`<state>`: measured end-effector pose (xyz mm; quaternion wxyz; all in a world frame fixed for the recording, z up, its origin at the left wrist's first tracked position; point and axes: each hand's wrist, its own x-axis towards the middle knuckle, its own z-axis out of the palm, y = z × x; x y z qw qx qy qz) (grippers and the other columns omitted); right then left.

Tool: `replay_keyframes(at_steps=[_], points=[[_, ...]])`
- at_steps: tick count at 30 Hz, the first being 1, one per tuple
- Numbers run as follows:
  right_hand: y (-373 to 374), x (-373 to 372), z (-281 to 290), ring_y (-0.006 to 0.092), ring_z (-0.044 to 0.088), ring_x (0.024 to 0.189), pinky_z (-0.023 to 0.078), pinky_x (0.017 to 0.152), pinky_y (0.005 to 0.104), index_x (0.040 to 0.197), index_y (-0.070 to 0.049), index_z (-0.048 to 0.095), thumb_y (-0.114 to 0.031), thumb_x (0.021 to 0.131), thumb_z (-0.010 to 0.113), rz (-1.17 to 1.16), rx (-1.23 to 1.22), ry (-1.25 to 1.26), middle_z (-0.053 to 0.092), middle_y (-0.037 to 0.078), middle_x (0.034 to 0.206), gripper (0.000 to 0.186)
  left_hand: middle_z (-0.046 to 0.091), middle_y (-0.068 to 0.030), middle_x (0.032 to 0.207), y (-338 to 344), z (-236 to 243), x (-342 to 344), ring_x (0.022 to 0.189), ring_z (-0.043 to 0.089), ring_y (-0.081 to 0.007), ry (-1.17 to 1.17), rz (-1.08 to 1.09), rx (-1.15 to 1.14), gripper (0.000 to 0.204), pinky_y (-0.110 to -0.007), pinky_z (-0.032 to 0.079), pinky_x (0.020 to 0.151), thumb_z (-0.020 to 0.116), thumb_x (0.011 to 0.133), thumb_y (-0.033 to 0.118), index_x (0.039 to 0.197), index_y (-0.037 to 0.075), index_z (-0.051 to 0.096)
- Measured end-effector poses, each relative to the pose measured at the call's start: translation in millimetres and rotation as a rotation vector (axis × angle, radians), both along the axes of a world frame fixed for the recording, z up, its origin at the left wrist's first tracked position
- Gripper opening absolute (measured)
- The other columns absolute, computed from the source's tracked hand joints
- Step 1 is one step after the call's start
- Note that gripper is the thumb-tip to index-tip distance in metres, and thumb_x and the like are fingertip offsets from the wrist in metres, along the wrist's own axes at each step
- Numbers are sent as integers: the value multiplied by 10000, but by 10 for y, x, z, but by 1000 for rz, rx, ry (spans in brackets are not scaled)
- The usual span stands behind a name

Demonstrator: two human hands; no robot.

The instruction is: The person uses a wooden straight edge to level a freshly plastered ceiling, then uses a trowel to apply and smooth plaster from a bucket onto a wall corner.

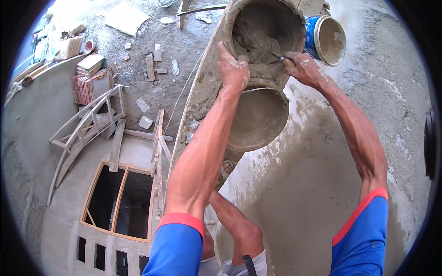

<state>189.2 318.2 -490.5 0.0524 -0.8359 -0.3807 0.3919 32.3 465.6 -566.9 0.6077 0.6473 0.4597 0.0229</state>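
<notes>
At the top of the view a round, mortar-caked basin (229,28) holds a heap of wet grey mortar (255,30). My left hand (233,69) grips its near left rim. On the near right side my right hand (305,69) is closed round the handle of a trowel (275,48), whose blade lies against the mortar and is coated in it. Just below, between my forearms, sits a second round basin (282,126) with murky grey liquid inside. A blue bucket (312,37) with a smeared, pale inside lies tilted to the right of the mortar basin.
Both basins stand on a narrow, mortar-splashed plank (199,99) high above a lower floor. A patchily wet plastered wall (317,184) runs along my right. Down to the left are a wooden window frame (122,202), a curved timber frame (85,126), stacked tiles (92,85) and scattered rubble.
</notes>
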Motion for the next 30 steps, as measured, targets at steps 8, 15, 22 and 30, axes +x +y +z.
replay_keyframes(at_steps=[8, 15, 22, 30], points=[[-105, -140, -108, 396, 608, 947, 476, 826, 445, 1081, 4, 616, -170, 770, 620, -70, 6, -45, 639, 241, 994, 356, 452, -347, 1299, -136, 101, 75, 1229, 470, -402, 120, -86, 2, 867, -367, 351, 1041, 643, 783, 85, 1427, -116, 98], [239, -349, -131, 385, 608, 994, 476, 850, 440, 1110, -26, 626, -202, 777, 617, -268, 41, 89, 640, 232, 1048, 377, 462, -347, 1278, -26, -92, -28, 1187, 495, -394, 50, -51, 397, 886, -371, 374, 1011, 627, 799, 104, 1428, -121, 46], [535, -497, -241, 202, 592, 648, 479, 573, 337, 1070, 30, 595, -163, 810, 627, -526, 105, 206, 633, 142, 811, 324, 419, -305, 1312, 178, 35, 18, 1082, 528, -304, 65, -86, -84, 911, -307, 427, 921, 593, 823, 82, 1427, -119, -59], [444, -588, -102, 80, 496, 509, 432, 464, 256, 1118, -5, 589, -173, 849, 621, -876, 247, 494, 536, 16, 652, 319, 464, -197, 1216, 421, -15, 88, 1012, 551, -231, -94, -23, -491, 726, -369, 542, 801, 596, 836, 37, 1352, -48, 93]])
